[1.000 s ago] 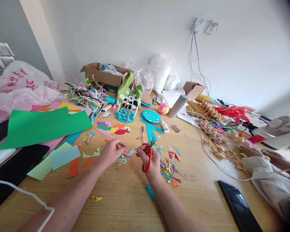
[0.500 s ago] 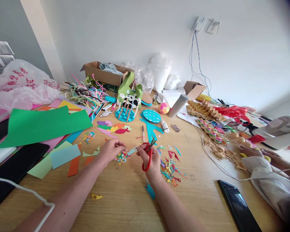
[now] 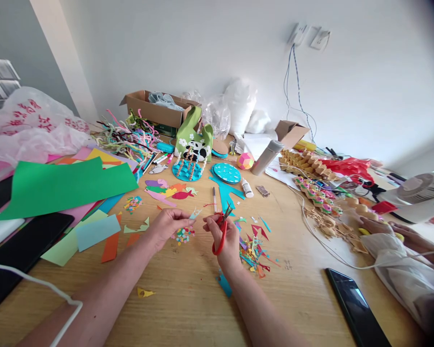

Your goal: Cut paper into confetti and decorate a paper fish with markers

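pale blue paper scrap (image 3: 193, 214) just swapped to my left grip (image 3: 169, 225), fingertips pinching it beyond the confetti pile (image 3: 183, 235). right grip (image 3: 226, 235), right of pile, now curls round red-handled scissors (image 3: 224, 218) only.

Bright, soft light, pale glare on the phone (image 3: 359, 306), dark right corners, stretched edges.

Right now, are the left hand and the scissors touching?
Apart. The head view shows it: a strip of table lies visible between the left hand and the right hand, which holds the scissors.
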Motion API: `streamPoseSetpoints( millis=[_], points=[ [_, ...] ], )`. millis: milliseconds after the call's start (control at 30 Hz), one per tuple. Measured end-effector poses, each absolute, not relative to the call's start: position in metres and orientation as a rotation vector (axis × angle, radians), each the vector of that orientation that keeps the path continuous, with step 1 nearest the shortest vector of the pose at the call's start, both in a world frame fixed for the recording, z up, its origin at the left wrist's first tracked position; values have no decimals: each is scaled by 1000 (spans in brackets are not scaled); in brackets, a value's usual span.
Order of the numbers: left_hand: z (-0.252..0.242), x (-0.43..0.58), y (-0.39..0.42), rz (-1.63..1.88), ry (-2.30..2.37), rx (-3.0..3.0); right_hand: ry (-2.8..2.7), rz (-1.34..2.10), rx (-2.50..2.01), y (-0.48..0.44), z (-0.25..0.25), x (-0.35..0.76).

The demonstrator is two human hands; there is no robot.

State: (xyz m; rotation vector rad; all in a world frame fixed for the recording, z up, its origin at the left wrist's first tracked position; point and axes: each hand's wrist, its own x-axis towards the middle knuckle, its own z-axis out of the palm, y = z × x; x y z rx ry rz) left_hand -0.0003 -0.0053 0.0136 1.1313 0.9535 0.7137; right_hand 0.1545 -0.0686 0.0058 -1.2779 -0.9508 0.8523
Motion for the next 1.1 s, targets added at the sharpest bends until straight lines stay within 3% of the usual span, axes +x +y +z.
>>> streamPoseSetpoints(
  millis=[333, 600, 1100],
  points=[
    [23, -2, -2, 953, 893, 929, -942, 867, -1326, -68, 10, 155],
    [19, 0, -1, 1093, 888, 861, -1280, 1262, -1419, -72, 2, 149],
    [12, 7, -9, 1092, 889, 762, -1326, 1398, -1504, -74, -5, 148]
  ],
)
